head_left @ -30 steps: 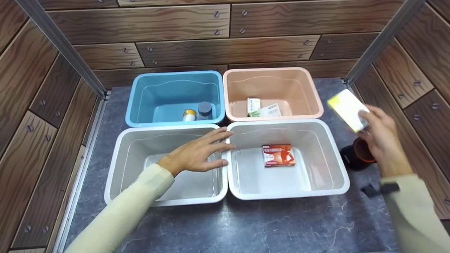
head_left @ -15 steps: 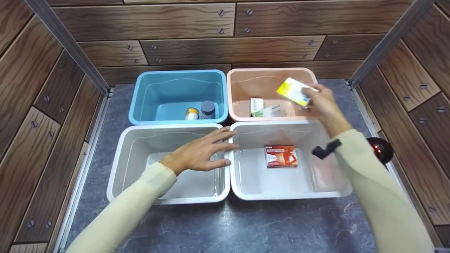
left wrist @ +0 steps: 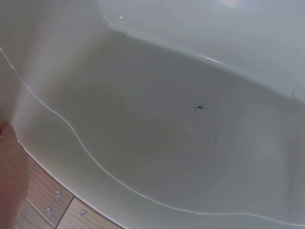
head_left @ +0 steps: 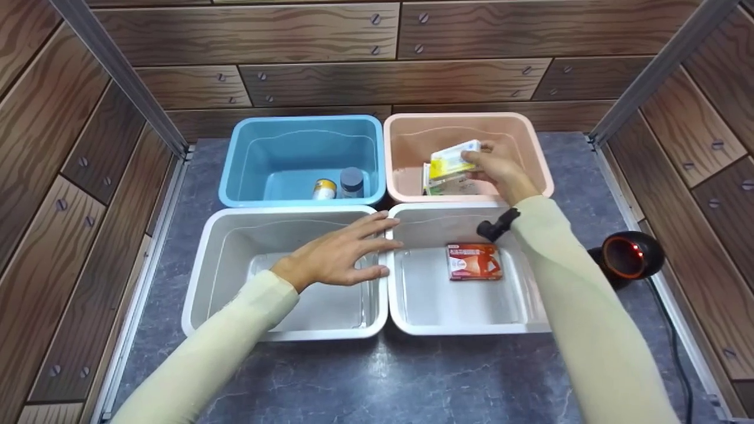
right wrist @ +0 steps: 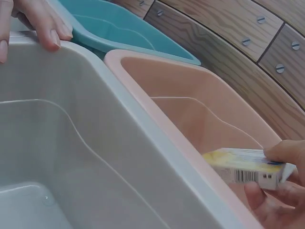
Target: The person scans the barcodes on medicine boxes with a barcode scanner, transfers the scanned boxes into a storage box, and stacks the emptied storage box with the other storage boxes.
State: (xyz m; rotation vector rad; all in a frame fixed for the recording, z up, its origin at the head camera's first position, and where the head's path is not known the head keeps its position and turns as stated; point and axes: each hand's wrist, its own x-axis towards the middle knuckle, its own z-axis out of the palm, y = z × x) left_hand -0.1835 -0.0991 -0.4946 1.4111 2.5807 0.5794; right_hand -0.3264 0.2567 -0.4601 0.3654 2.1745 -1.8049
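Note:
My right hand (head_left: 500, 169) pinches a white and yellow medicine box (head_left: 453, 159) over the peach bin (head_left: 542, 159). In the right wrist view the box (right wrist: 245, 167) shows a barcode on its side, with thumb above and fingers below. Other medicine boxes (head_left: 459, 186) lie in the peach bin, partly hidden under the held one. My left hand (head_left: 339, 250) lies with fingers spread across the touching rims of the two white bins. A red medicine box (head_left: 475, 261) rests in the right white bin (head_left: 471, 328). In the left wrist view, the left white bin (left wrist: 143, 105) fills most of the picture.
At the back left, a blue bin (head_left: 230, 171) holds an orange-and-white bottle (head_left: 324, 189) and a dark-capped bottle (head_left: 352, 181). A black scanner (head_left: 633, 256) with red lights and a cable stands right of the bins. Wood-patterned walls (head_left: 318, 35) enclose the table.
My right hand has carried the white and yellow box leftward from beside the scanner to inside the peach bin's opening, lowering it. My left hand has stayed on the rims.

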